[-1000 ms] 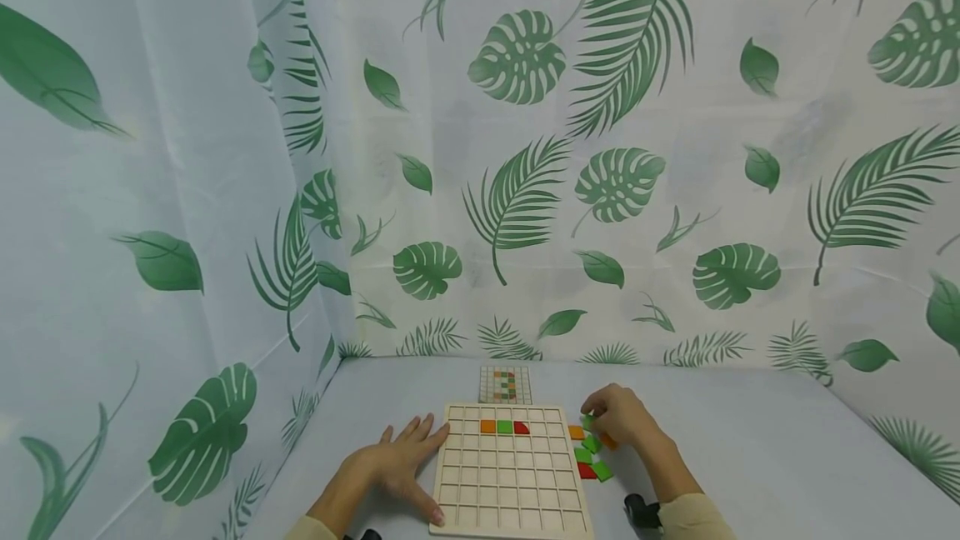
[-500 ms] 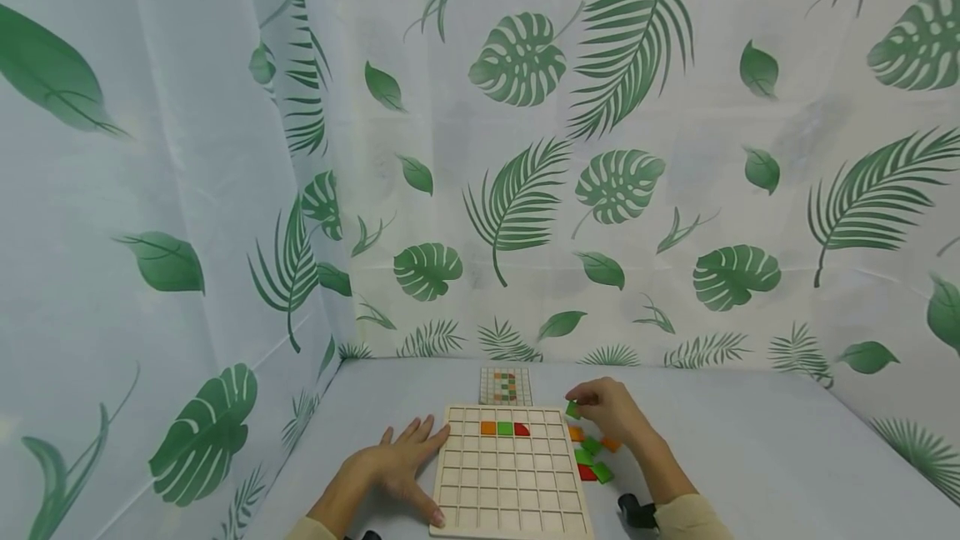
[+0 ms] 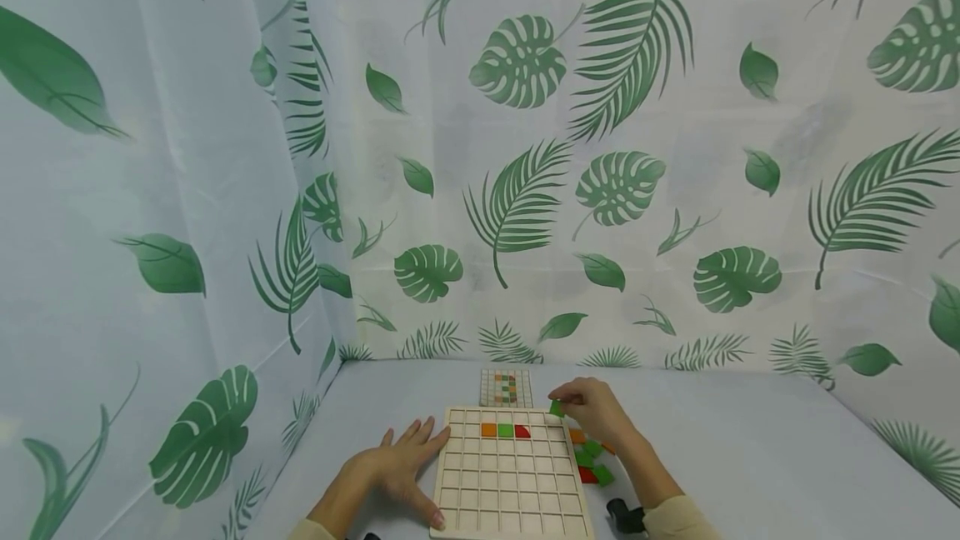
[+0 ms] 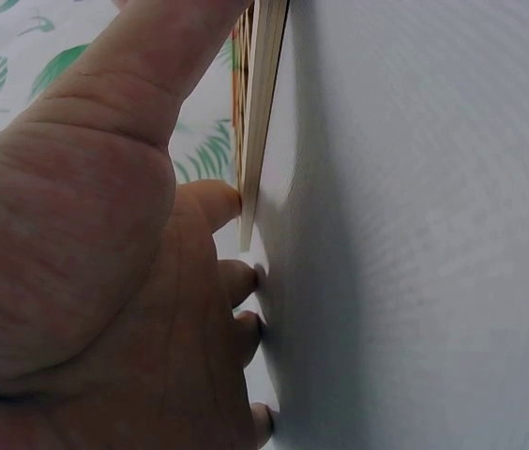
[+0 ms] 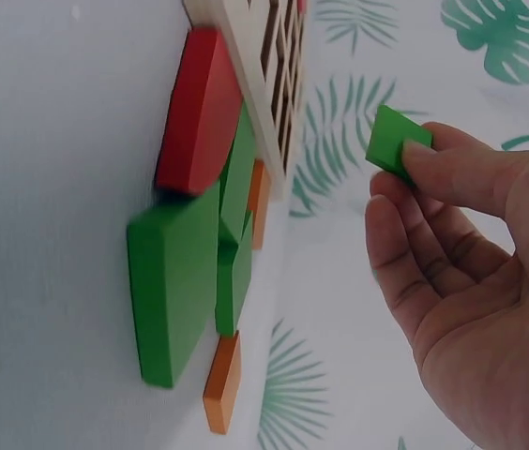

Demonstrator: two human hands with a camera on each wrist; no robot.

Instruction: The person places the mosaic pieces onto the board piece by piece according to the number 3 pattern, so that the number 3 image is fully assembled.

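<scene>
Between the thumb and fingertips of my right hand (image 5: 490, 253) I pinch a green tile (image 5: 386, 136), raised clear of the tabletop (image 3: 750, 440); in the head view it shows at the far right corner of the wooden board (image 3: 510, 482). My left hand (image 3: 393, 465) is spread wide, with the thumb against the board's left side by the near corner and the forefinger touching that same side farther up. Its other fingertips reach down to the tabletop beside the board.

The board lies flat in front of me, divided into square cells by raised strips. Three pieces sit next to one another in the second row from its far edge: an orange square (image 3: 488, 430), a green square (image 3: 506, 431) and, on the right, a red piece (image 3: 522, 432) with one rounded corner.

Just beside the board's right edge, below my right hand, I have a loose cluster: a red tile (image 5: 194, 117) with a curved side, three green tiles (image 5: 175, 291), some leaning on one another, and two orange tiles (image 5: 224, 384).

Beyond the board's far edge lies a small card (image 3: 506, 388) printed with a grid and coloured squares. White cloth (image 3: 540, 215) patterned with green leaves hangs behind everything and along my left.
</scene>
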